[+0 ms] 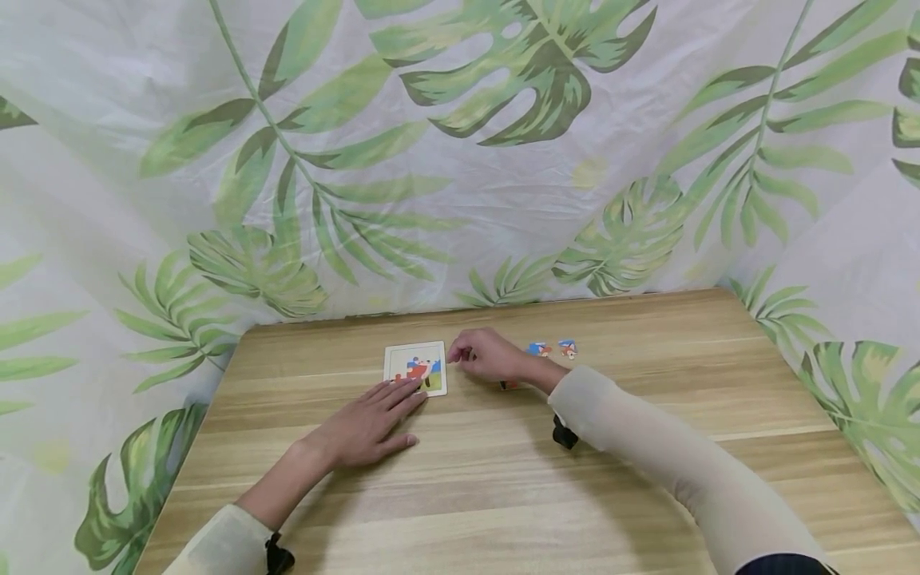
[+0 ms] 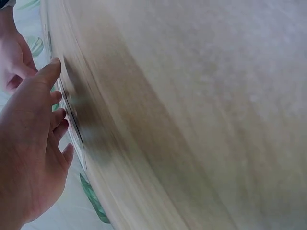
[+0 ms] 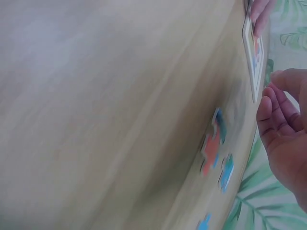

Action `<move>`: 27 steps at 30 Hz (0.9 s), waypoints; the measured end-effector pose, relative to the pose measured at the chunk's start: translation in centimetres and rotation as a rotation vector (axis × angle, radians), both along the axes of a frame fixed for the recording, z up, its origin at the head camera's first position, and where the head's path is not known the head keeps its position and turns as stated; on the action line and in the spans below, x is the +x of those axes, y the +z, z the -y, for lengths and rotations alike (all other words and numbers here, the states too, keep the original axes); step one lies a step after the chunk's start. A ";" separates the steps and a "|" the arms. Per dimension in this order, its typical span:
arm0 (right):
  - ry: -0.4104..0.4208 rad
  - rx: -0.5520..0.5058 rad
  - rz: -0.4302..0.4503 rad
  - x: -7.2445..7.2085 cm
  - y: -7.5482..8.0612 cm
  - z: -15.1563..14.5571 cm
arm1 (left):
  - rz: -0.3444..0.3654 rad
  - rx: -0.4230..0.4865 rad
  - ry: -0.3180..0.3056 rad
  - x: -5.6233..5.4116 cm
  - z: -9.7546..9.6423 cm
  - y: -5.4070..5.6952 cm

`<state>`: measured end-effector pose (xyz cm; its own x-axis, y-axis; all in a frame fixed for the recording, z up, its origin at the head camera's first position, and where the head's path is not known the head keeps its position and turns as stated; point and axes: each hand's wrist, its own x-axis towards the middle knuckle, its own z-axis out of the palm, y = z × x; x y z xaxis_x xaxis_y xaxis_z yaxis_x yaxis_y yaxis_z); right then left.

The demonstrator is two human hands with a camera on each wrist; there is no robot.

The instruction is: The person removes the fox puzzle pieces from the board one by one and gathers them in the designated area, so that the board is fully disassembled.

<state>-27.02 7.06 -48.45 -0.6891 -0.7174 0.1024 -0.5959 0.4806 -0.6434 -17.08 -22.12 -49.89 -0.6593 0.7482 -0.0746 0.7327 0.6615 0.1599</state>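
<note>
A puzzle board point(image 1: 438, 390) with a pale frame lies toward the back of the table, its picture partly filled with red, blue and green pieces. My left hand point(image 1: 366, 423) rests flat with straight fingers over its lower left part, hiding that corner. Just off the board's right side is my right hand point(image 1: 489, 355), its fingers loosely bent. In the right wrist view the right hand's thumb point(image 3: 287, 79) is close to its fingertips, and no piece shows between them. Loose puzzle pieces point(image 3: 211, 151) in red and blue lie on the table near this hand.
Beyond the right wrist lie a blue-and-orange piece point(image 1: 539, 349) and a fox-face piece point(image 1: 568, 349). Another piece point(image 1: 510, 385) is partly covered by the right forearm. The wooden table point(image 1: 489, 495) ends at a leaf-print cloth point(image 1: 402, 200) behind the board.
</note>
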 end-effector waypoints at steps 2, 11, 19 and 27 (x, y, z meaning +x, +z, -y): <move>-0.004 -0.001 0.003 -0.2 -0.1 0.5 | -0.005 0.001 -0.003 0.0 -0.1 -0.1; -0.032 -0.005 0.033 -1.5 -0.7 2.4 | 0.007 0.013 -0.018 -0.1 -0.5 -0.4; -0.043 0.001 0.073 -2.5 -1.4 4.6 | -0.025 0.029 -0.046 -0.1 -0.9 -0.5; -0.023 0.024 0.085 -3.2 -1.6 5.6 | 0.037 -0.001 -0.030 -0.4 -1.2 -0.5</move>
